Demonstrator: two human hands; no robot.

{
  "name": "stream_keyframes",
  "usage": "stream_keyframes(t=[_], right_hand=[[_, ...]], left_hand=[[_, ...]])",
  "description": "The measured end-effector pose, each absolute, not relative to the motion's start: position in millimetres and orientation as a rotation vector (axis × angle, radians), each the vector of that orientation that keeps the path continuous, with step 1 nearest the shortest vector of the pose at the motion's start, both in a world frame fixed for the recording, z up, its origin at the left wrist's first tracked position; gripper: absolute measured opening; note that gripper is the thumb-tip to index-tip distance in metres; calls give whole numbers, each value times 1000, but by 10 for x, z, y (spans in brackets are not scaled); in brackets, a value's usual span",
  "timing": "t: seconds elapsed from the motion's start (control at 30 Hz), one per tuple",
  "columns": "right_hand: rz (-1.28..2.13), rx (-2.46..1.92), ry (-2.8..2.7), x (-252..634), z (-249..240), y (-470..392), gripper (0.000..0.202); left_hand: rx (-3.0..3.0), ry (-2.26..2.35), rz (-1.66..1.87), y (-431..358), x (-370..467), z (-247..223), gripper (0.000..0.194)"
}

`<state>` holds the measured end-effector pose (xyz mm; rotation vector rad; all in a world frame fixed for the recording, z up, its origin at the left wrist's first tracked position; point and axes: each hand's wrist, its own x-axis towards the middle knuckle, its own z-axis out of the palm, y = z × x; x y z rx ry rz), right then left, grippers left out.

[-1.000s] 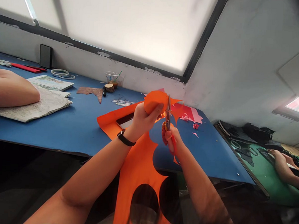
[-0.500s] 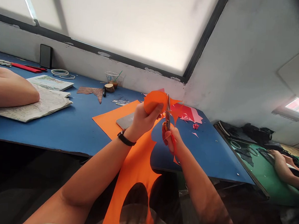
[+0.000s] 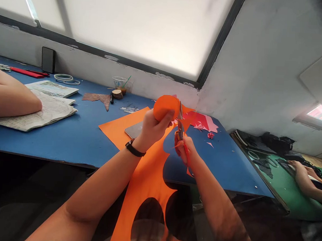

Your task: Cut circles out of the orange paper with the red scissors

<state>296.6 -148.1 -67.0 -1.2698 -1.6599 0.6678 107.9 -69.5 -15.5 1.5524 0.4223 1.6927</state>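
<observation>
My left hand (image 3: 156, 125) pinches a round orange piece of paper (image 3: 164, 104) above the blue table. Closed around the red handles of a pair of scissors (image 3: 180, 121), my right hand (image 3: 186, 147) keeps the blades upright against the disc's right edge. A jagged orange offcut (image 3: 187, 116) hangs beside the blades. Below my hands a large orange sheet (image 3: 144, 177) with rounded cut-outs drapes over the table edge toward my lap. Another orange sheet (image 3: 114, 127) lies flat, partly under a grey flat device (image 3: 133, 130) near my left wrist.
Pink and red paper scraps (image 3: 201, 122) lie at the back right of the blue table (image 3: 54, 140). Farther left are a plastic cup (image 3: 121, 85), a wood slice (image 3: 117, 93), tape rings (image 3: 64, 78) and a propped phone (image 3: 48, 60). Another person's arm (image 3: 13, 94) rests on papers at left.
The orange disc has turned and lifted slightly in my left hand, and the offcut beside the blades has shifted. The hanging sheet sways a little to the right.
</observation>
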Motion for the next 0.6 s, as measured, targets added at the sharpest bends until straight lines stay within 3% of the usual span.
stream_keyframes(t=[0.6], right_hand=[[543, -1338, -1759, 2992, -640, -1466, 91]], left_hand=[[1559, 387, 1707, -674, 1075, -160, 70]])
